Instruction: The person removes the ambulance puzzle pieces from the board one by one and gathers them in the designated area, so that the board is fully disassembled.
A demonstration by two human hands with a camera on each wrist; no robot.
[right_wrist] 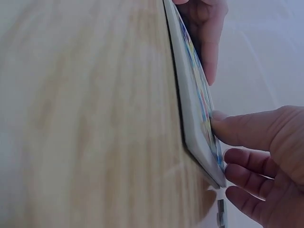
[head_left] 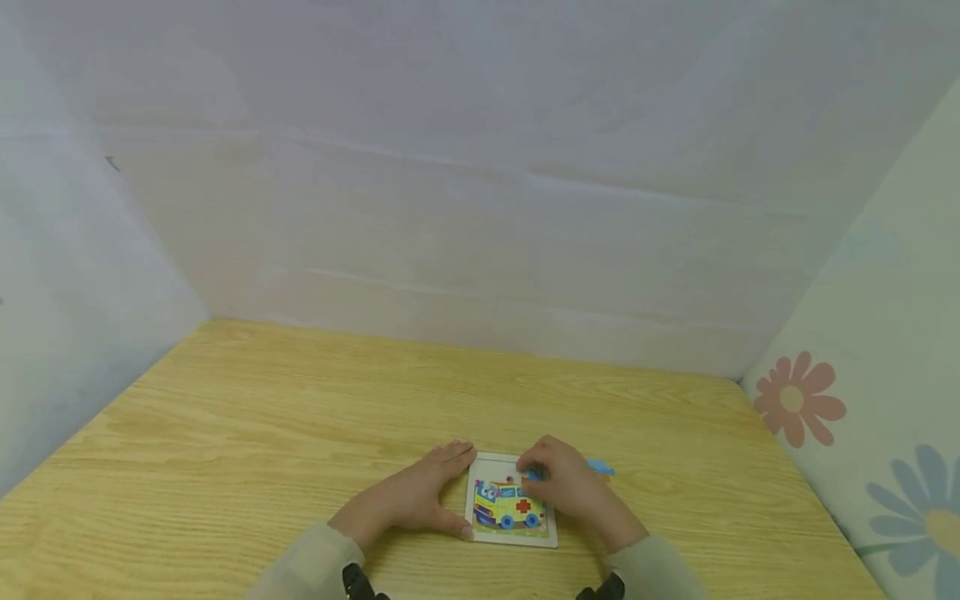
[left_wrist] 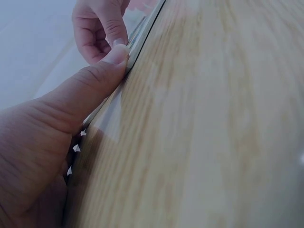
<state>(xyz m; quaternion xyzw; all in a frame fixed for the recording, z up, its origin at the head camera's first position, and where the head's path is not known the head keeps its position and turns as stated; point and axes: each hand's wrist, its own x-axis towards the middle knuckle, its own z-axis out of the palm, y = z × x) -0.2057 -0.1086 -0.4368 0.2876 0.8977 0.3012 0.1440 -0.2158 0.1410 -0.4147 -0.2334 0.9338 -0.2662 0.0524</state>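
A small white-framed picture puzzle (head_left: 516, 540) lies flat on the table, showing a yellow ambulance with a red cross and blue wheels. My left hand (head_left: 420, 496) rests at its left side, thumb at the lower corner and straight fingers at the upper corner. In the left wrist view, the left thumb (left_wrist: 88, 85) touches the frame's edge. My right hand (head_left: 570, 479) is over the puzzle's upper right part, with bent fingers and thumb around a blue puzzle piece (head_left: 534, 475), mostly hidden. In the right wrist view, the right thumb (right_wrist: 247, 127) meets the puzzle's face.
Just beyond the right hand lies a blue and orange piece (head_left: 602, 468), partly covered by that hand. The wooden table (head_left: 300, 417) runs back to a pale cloth wall (head_left: 480, 208). A flower-patterned panel (head_left: 862, 333) borders the right side.
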